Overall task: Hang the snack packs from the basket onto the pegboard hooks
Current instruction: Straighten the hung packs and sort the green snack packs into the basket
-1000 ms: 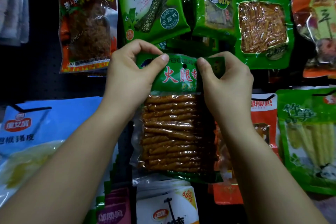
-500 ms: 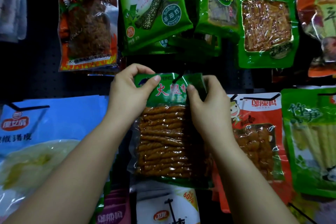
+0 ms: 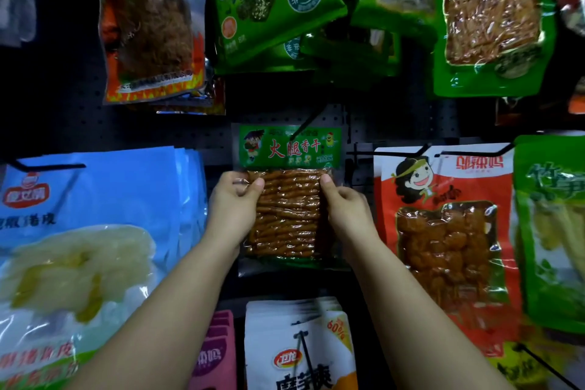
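Evidently light, floppy and slick, the dried-tofu snack pack (image 3: 286, 199) is pinched at its upper side edges by left hand (image 3: 234, 206) and right hand (image 3: 346, 209), header threaded on the hook (image 3: 305, 123).

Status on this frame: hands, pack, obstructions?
Left hand and right hand pinching the green-topped pack of brown sticks at its sides. Pack on black peg hook. Nothing in the way.

the fingers of the left hand (image 3: 235, 199) and right hand (image 3: 345, 204) are hidden behind the snack pack (image 3: 286, 196); only the thumbs are seen in front. the hook (image 3: 305, 125) tip is covered by the pack's header. the blue pack (image 3: 95, 215) and white pack (image 3: 300, 348) are cut off by the frame's edges.
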A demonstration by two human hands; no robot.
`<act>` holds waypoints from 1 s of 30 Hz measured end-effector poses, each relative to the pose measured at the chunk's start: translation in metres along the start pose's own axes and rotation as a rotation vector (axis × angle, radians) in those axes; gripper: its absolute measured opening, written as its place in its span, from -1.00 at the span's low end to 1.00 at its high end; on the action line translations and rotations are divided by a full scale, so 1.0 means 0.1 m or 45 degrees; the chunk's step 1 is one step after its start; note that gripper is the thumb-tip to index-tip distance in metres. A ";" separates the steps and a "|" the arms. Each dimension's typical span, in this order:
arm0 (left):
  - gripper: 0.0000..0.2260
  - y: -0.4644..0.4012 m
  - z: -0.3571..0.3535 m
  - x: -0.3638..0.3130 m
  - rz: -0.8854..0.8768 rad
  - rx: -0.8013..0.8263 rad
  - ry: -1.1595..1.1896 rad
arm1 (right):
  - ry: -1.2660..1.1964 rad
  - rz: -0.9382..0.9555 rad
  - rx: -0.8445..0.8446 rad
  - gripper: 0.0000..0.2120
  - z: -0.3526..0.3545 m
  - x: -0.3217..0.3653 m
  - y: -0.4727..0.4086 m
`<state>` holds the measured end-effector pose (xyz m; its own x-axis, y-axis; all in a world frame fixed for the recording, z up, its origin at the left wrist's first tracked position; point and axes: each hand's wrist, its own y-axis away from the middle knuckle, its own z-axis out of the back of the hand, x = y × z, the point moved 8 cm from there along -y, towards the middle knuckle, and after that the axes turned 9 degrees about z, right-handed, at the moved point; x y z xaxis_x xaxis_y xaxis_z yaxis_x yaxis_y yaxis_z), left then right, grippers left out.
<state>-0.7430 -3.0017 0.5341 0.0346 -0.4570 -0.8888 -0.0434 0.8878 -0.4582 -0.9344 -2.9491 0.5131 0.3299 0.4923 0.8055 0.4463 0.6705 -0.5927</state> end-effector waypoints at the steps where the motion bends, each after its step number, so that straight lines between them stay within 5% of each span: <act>1: -0.83 -0.02 -0.01 0.01 0.019 -0.006 -0.008 | 0.015 -0.012 0.006 -0.50 -0.02 -0.02 -0.03; 14: -0.82 0.35 0.00 0.43 0.095 -0.107 0.242 | -0.008 -0.031 -0.138 -0.64 0.05 -0.57 0.37; 21: -0.82 0.83 0.18 1.12 0.320 -0.157 0.269 | -0.023 -0.315 0.060 -0.66 -0.01 -1.03 1.01; 30: -0.88 1.82 0.38 1.64 0.419 0.214 0.124 | 0.052 -0.186 0.093 -0.89 0.53 -0.85 2.16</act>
<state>-0.7072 -2.9125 0.3052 -0.0491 -0.1419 -0.9887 0.1281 0.9808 -0.1472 -0.9097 -2.8166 0.3170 0.3002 0.3649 0.8813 0.4307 0.7726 -0.4666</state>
